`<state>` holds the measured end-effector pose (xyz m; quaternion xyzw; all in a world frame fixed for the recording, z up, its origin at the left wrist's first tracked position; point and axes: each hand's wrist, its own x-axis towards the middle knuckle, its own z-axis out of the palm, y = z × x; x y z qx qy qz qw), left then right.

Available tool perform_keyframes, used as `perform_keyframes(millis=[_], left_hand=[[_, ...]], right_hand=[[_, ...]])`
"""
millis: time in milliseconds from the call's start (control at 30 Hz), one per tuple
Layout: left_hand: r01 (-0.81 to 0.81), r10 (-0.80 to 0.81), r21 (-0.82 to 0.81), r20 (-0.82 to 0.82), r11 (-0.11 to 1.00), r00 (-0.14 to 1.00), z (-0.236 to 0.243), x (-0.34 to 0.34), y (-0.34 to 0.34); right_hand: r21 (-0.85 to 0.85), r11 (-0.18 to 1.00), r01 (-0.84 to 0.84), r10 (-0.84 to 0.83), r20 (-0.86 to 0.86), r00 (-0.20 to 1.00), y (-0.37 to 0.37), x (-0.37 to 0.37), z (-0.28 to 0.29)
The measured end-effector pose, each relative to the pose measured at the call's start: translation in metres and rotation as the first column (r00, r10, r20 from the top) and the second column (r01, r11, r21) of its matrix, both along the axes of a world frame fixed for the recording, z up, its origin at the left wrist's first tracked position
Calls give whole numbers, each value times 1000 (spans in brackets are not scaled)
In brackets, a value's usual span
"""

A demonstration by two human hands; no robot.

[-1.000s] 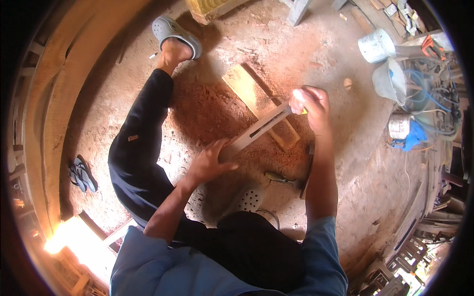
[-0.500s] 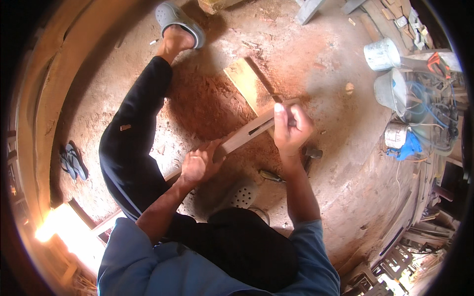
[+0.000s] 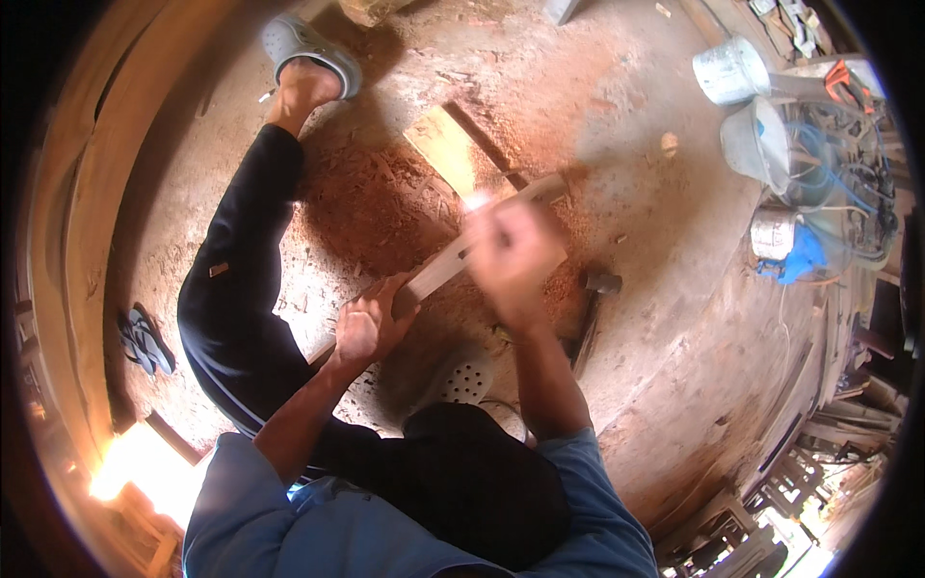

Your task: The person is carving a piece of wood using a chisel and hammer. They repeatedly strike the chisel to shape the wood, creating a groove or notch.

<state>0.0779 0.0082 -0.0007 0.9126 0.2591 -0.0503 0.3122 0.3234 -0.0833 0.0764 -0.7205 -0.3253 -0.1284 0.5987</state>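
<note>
Forearms [image 3: 310,405] reaching forward along a wooden bar [image 3: 438,274].
Nearest, the left hand [image 3: 362,329] wraps thumb and fingers round the bar; beyond it the right hand [image 3: 513,252], over the bar's middle, is too blurred to tell open from closed. Compared with one second ago, the right hand has come back from the far end, above a pale board [image 3: 445,144] on the floor [image 3: 665,308].

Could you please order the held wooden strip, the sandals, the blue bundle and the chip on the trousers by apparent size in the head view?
1. Wooden strip, partly hidden
2. Sandals and blue bundle: too alike to rank
3. Chip
</note>
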Motion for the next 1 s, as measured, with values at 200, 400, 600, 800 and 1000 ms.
perform_keyframes(millis=[200,400,600,800,1000], left_hand=[[-19,19,31,-15,999,1000,-4,1,0],[-7,7,-1,18,1000,1000,-8,1,3],[-25,26,-8,46,1000,999,-9,2,0],[-8,2,-33,-173,999,985,-10,5,0],[3,1,81,-45,997,999,-11,7,-2]], right_hand=[[-80,948,308,-292,-605,741,14,32,33],[64,990,130,-78,-518,852,16,42,40],[-120,977,176,-192,-136,972,7,72,-5],[-240,961,137,-71,264,962,-34,18,-32],[-207,942,-265,282,58,958,-19,30,-24]])
